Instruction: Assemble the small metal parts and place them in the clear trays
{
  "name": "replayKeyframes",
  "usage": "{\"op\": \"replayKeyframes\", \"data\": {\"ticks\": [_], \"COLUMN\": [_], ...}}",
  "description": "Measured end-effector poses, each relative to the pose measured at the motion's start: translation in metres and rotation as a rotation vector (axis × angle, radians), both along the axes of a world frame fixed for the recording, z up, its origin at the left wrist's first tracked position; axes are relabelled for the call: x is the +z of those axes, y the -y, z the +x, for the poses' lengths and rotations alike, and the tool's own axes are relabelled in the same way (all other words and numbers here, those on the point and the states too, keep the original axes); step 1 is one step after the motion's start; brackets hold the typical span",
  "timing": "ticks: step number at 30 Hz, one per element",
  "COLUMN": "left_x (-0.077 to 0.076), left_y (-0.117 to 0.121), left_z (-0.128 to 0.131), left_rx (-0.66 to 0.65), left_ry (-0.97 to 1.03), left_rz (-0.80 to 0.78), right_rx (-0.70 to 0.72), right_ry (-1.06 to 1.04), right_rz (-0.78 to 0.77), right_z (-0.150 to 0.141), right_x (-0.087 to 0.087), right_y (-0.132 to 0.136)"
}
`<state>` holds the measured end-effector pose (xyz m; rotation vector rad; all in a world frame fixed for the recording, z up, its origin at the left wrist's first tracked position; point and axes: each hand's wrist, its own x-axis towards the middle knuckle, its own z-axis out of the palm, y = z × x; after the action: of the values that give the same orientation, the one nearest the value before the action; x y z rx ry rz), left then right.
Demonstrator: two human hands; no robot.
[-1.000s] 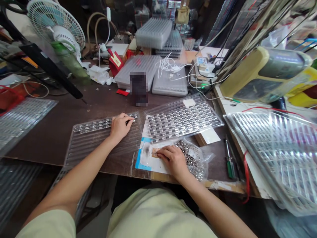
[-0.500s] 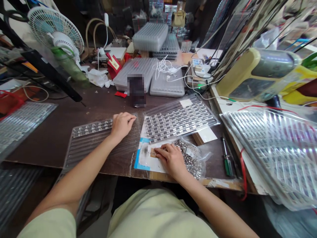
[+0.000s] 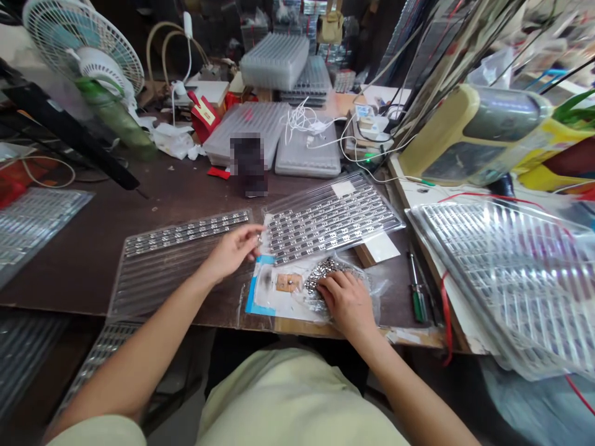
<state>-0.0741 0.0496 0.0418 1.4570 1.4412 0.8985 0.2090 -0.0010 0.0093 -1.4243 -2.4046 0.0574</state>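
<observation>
My left hand [image 3: 235,251] is closed in a pinch at the left end of a clear ribbed tray [image 3: 320,193] that holds rows of black-and-silver connectors [image 3: 325,226]; a small silvery piece seems to show at its fingertips. To its left lies another ribbed tray [image 3: 162,279], with connectors [image 3: 186,232] along its far rows only. My right hand [image 3: 348,302] has its curled fingers down in a heap of small shiny metal parts [image 3: 320,272] on clear plastic; the fingertips are partly hidden. Between the hands, a small tan block [image 3: 289,283] with a tiny piece on it sits on a blue-taped white sheet [image 3: 255,297].
A green-handled screwdriver [image 3: 418,297] lies right of the heap. Stacked clear trays [image 3: 502,272] cover the right side. Behind are white cables [image 3: 304,124], more trays [image 3: 246,127] and a pixelated dark object [image 3: 251,164]. A fan [image 3: 88,56] stands at the back left.
My left hand has moved from the left tray's far row toward me and right, uncovering connectors. My right hand has shifted right from the tan block onto the metal parts. The view has shifted slightly.
</observation>
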Motion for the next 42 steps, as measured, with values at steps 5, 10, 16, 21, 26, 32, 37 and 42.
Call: {"op": "replayKeyframes", "data": {"ticks": [5, 10, 16, 21, 26, 32, 37, 42], "left_x": [-0.018, -0.032, -0.037, -0.040, -0.041, -0.039, -0.037, -0.037], "left_y": [0.054, 0.062, 0.064, 0.065, 0.065, 0.063, 0.061, 0.060], "left_z": [0.026, 0.054, 0.063, 0.064, 0.066, 0.062, 0.057, 0.058], "left_rx": [-0.023, 0.018, -0.030, -0.032, -0.042, 0.073, 0.168, 0.152], "left_ry": [-0.016, -0.250, -0.294, -0.357, -0.386, -0.255, -0.182, -0.151], "left_rz": [-0.041, 0.235, 0.349, 0.369, 0.380, 0.386, 0.381, 0.346], "right_rx": [0.000, -0.041, -0.083, -0.020, 0.040, 0.051, 0.039, 0.052], "right_ry": [-0.188, -0.328, -0.561, -0.547, -0.560, -0.470, -0.291, -0.207], "right_rz": [-0.003, -0.095, -0.267, -0.272, -0.284, -0.319, -0.173, -0.118], "right_z": [-0.003, -0.007, -0.003, -0.007, -0.009, -0.027, -0.051, -0.052], "right_x": [0.002, 0.004, 0.002, 0.009, 0.014, 0.010, 0.000, -0.002], "right_y": [-0.002, -0.002, -0.001, -0.003, -0.006, -0.011, -0.012, -0.010]}}
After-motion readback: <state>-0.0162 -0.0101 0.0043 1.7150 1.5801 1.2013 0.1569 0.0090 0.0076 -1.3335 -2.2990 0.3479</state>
